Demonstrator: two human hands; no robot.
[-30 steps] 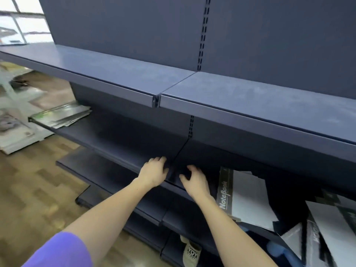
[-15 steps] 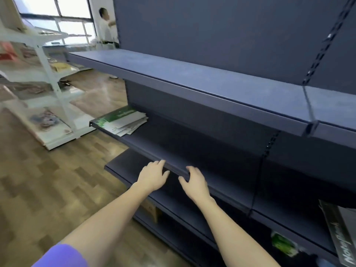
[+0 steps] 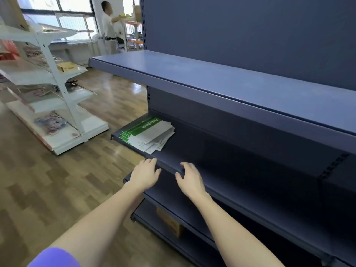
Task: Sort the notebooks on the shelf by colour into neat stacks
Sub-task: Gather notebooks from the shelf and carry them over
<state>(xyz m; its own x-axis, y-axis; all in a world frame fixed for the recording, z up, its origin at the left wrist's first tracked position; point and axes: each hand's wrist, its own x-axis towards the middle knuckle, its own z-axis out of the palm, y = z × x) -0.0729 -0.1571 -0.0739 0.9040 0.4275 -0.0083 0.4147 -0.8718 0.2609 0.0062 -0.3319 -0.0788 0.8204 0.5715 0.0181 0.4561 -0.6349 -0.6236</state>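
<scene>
A loose stack of green-and-white notebooks (image 3: 148, 132) lies fanned at the left end of the dark blue middle shelf (image 3: 221, 151). My left hand (image 3: 145, 174) reaches toward the shelf's front lip just below and right of that stack, fingers relaxed, holding nothing. My right hand (image 3: 189, 177) is beside it to the right, fingertips at the shelf's front edge, fingers loosely bent and empty. Both hands stay short of the notebooks.
A bare blue upper shelf (image 3: 212, 81) overhangs the middle one. A cardboard box (image 3: 169, 222) sits on a lower shelf. A white display rack (image 3: 50, 89) stands to the left across wooden floor (image 3: 48, 180). A person (image 3: 108, 26) stands far back.
My view has swung left along the shelving. The green notebook stack has come closer and larger; the black-and-white notebooks on the right have left view. Both hands travelled left along the shelf edge.
</scene>
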